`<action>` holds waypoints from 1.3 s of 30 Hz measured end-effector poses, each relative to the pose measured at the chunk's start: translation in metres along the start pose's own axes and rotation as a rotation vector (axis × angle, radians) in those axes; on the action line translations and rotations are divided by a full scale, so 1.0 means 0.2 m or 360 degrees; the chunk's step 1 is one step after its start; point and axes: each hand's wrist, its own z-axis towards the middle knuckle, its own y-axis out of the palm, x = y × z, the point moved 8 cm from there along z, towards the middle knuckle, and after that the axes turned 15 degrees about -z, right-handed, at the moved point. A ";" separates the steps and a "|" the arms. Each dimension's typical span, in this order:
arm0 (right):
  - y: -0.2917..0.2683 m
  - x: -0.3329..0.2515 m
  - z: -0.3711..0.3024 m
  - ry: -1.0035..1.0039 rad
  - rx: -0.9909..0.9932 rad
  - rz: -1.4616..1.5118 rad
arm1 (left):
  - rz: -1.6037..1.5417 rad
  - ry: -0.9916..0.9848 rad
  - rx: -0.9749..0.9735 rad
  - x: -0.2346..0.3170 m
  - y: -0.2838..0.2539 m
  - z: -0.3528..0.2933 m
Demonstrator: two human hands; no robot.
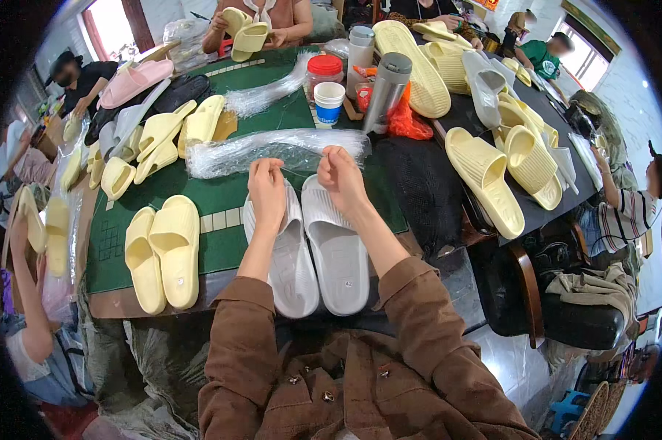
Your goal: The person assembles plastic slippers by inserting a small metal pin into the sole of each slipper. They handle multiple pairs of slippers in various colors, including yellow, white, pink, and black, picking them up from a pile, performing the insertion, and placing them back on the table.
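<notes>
Head view finds our left hand (267, 187) and right hand (343, 176) at the centre of the frame, above the toe ends of a pair of grey slide sandals (335, 257) on the green-topped table (225, 253). Both have fingers curled, tips drawn together; whether they pinch a clear strand, we cannot tell. Just beyond lies our bundle of clear plastic strands (236, 152); pale yellow slide sandals (175, 246) sit at centre left, a steel tumbler (390, 84) at upper centre.

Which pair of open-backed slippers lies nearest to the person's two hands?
The light grey ribbed pair, partly hidden behind the left hand; the pale yellow pair to its left lies farther away.
</notes>
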 end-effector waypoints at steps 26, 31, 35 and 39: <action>-0.61 -1.13 -0.87 -0.0699 0.1089 -0.1562 | 0.0176 0.0368 0.0243 0.10 0.01 -0.05; -0.86 -1.49 -1.11 -0.1181 0.1736 -0.1853 | 0.0331 0.0489 0.0232 0.13 0.02 -0.06; -1.15 -1.61 -1.13 -0.1138 0.1916 -0.1784 | 0.0322 0.0528 0.0242 0.12 0.03 -0.05; -1.28 -1.56 -0.97 -0.0603 0.1531 -0.1738 | 0.0338 0.0554 0.0234 0.12 0.03 -0.05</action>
